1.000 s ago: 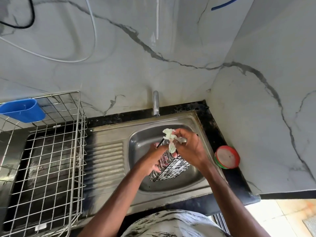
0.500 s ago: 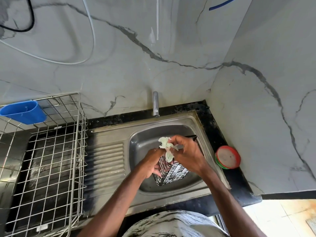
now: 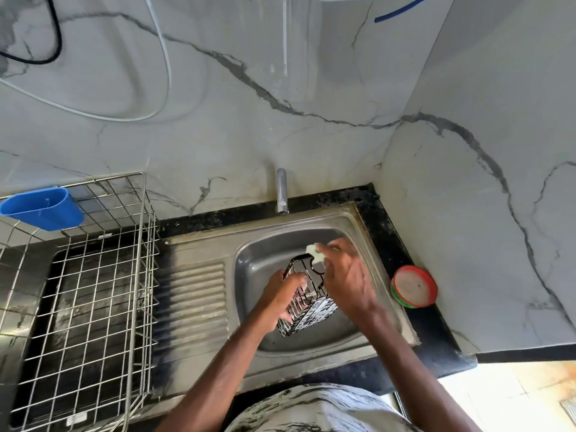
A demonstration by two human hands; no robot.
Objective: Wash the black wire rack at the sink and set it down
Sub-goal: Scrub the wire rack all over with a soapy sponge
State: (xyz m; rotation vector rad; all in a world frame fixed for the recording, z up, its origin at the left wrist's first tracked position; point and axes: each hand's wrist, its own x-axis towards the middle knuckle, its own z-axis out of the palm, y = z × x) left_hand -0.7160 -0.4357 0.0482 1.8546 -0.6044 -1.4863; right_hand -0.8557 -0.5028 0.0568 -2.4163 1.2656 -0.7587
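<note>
Black wire rack is tilted over the sink basin, bare steel showing on every side of it. The tap stands at the far rim. A silver drying basket crowds the bench on the left, and a red-rimmed tub sits by the right rim. Left grip is wrapped round the rack's left side. Right grip pinches a pale wad against its far top edge.
</note>
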